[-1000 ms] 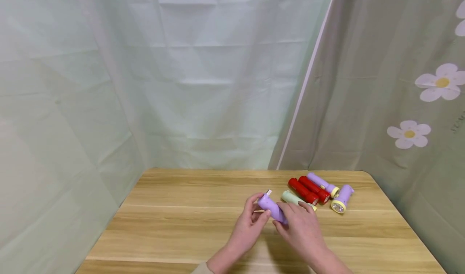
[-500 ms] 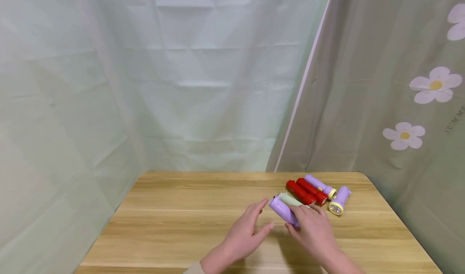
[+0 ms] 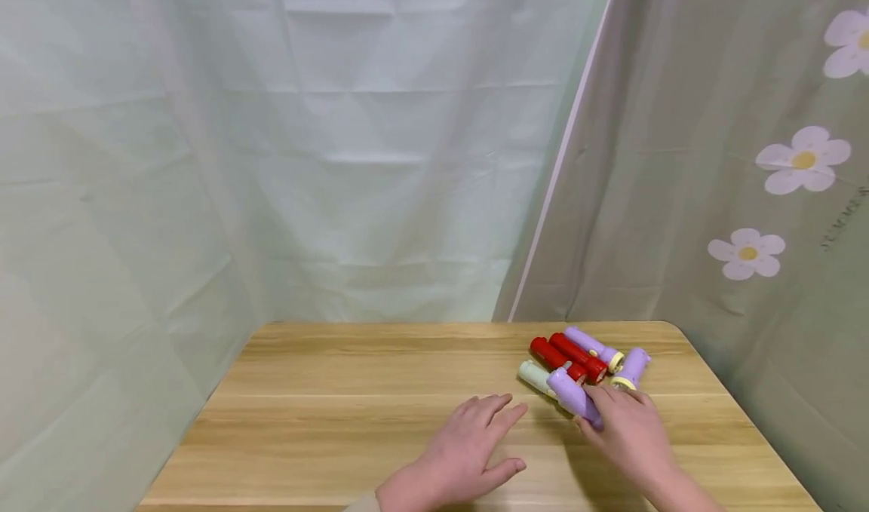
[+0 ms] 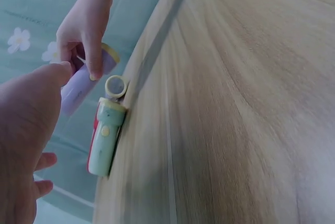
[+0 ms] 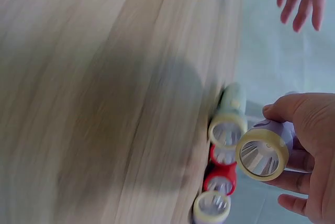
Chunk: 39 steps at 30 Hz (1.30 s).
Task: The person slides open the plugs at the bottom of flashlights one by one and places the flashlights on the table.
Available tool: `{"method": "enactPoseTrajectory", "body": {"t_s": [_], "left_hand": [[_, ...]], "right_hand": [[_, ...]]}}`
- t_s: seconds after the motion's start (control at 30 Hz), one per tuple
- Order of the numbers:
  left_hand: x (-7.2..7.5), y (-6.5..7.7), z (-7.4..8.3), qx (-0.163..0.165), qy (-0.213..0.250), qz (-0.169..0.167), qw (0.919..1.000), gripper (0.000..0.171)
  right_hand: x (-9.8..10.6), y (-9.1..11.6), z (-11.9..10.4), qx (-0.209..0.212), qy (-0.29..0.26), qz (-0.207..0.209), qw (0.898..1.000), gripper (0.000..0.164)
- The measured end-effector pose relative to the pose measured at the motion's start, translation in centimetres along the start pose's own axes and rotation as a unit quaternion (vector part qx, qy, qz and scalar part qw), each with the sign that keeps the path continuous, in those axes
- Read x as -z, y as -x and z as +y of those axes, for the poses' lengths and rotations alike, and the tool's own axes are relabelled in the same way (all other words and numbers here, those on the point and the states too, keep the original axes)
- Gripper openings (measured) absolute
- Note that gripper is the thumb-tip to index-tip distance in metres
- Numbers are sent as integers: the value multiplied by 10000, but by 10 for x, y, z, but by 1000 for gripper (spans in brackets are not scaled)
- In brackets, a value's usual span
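Observation:
My right hand (image 3: 627,429) grips a purple flashlight (image 3: 572,396) above the table, its yellow-rimmed lens (image 5: 260,159) showing in the right wrist view. Just beyond it lies a pale green flashlight (image 3: 534,374), partly covered by the held one in the head view. Two red flashlights (image 3: 577,355) rest side by side behind the green one. Another purple flashlight (image 3: 589,344) lies at the back, and one more purple flashlight (image 3: 634,367) sits to the right, its front partly behind my right hand. My left hand (image 3: 465,452) hovers to the left with fingers spread and holds nothing.
The wooden table (image 3: 339,421) spreads out to the left and in front of the flashlights. A pale curtain (image 3: 380,195) hangs behind its far edge, and a grey curtain with flowers (image 3: 679,195) hangs at the right.
My left hand has let go of the purple flashlight and drawn back from it. My right hand has carried that flashlight rightward, nearer the others. The small piece protruding from its end has folded down or gone from sight.

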<state>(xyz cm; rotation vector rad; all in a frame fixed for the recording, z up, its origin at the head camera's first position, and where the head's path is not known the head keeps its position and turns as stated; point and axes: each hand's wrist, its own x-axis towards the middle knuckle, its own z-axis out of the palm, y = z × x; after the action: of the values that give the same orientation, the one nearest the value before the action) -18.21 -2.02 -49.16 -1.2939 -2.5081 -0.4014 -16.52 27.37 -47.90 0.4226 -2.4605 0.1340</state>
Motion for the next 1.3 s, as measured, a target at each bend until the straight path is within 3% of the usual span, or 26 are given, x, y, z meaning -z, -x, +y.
{"method": "enactPoseTrajectory", "body": {"t_s": [0.33, 0.63, 0.87, 1.1, 1.3], "left_hand": [[-6, -10, 10, -610, -286, -219, 9975, 70], [-20, -15, 25, -968, -404, -424, 9936, 67], [-28, -20, 39, -975, -384, -633, 9925, 69], [-32, -25, 49, -914, -298, -789, 9922, 70], [-35, -23, 51, -898, -260, -856, 9919, 70]], "right_hand": [[15, 16, 36, -185, 197, -57, 9996, 44], [30, 35, 65, -1040, 200, -529, 9930, 33], [39, 55, 93, -1590, 227, -888, 9830, 20], [49, 69, 115, -2231, 83, -1580, 9619, 18], [47, 72, 126, -2385, 20, -1847, 9534, 22]]}}
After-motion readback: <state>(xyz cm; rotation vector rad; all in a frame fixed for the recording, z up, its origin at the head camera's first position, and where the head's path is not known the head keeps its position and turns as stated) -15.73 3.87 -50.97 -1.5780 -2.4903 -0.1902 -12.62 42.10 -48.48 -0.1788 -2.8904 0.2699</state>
